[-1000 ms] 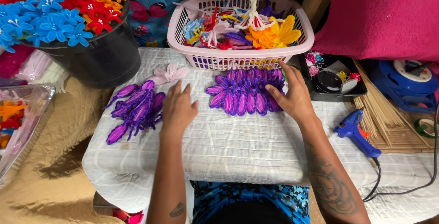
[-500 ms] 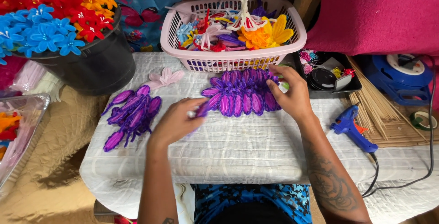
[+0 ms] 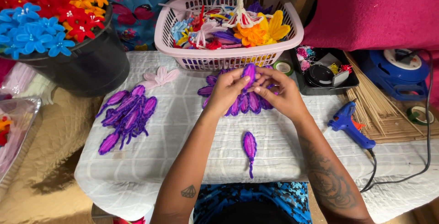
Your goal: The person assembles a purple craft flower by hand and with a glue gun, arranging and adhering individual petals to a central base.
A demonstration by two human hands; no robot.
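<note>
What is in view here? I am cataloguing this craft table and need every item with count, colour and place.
purple petal: one, held between both hands
loose petal: one, purple, near edge
petal pile: several, purple, left
petal row: several, purple, under hands
pink petals: pale, by bucket
basket: one, pink, back
bucket: one, black, holding flowers
glue gun: one, blue, right
tray: one, black
sticks: bundle, tan
left hand
right hand

petal pile [image 3: 247, 101]: mostly covered by both hands.
flower bucket [image 3: 87, 64]: cut off at the left and far edges.
clear tray [image 3: 16, 128]: cut off at left.
black tray [image 3: 320, 75]: contents too small to tell.
</note>
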